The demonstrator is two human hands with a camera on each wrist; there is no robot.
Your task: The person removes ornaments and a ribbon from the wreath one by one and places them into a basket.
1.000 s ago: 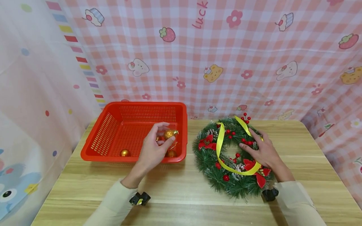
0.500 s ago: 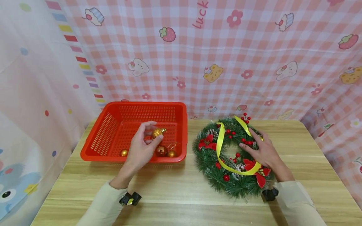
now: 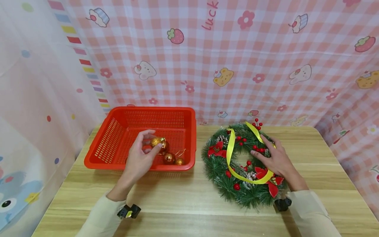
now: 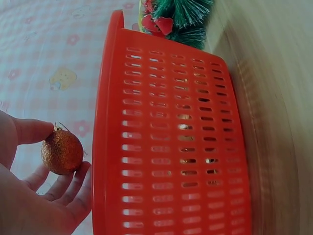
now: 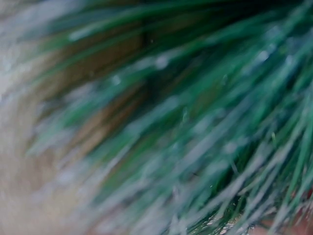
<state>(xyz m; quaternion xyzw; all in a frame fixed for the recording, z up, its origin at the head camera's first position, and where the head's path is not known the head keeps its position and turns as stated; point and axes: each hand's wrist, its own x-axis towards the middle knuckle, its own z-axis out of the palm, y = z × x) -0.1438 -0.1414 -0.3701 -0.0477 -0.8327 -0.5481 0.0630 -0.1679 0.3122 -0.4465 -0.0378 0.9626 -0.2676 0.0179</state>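
My left hand (image 3: 147, 147) is over the red slotted basket (image 3: 139, 110) and pinches a glittery gold bauble (image 3: 155, 142) between thumb and fingers. In the left wrist view the same bauble (image 4: 61, 152) sits at the fingertips (image 4: 34, 131) beside the basket wall (image 4: 171, 147). Three shiny gold baubles (image 3: 169, 158) lie in the basket's near right corner. My right hand (image 3: 267, 153) lies flat, fingers spread, on the green wreath (image 3: 234, 184) with red berries, red bows and a yellow ribbon (image 3: 229, 148). The right wrist view shows only blurred green needles (image 5: 195, 122).
Basket and wreath sit side by side on a wooden table (image 3: 189, 197). A pink checked cloth (image 3: 237, 65) hangs close behind and at both sides. In the left wrist view the wreath's edge (image 4: 181, 14) shows beyond the basket.
My left hand has carried the glittery bauble leftward over the basket, uncovering the baubles in its right corner and hiding the one at left. The right hand and wreath have not moved.
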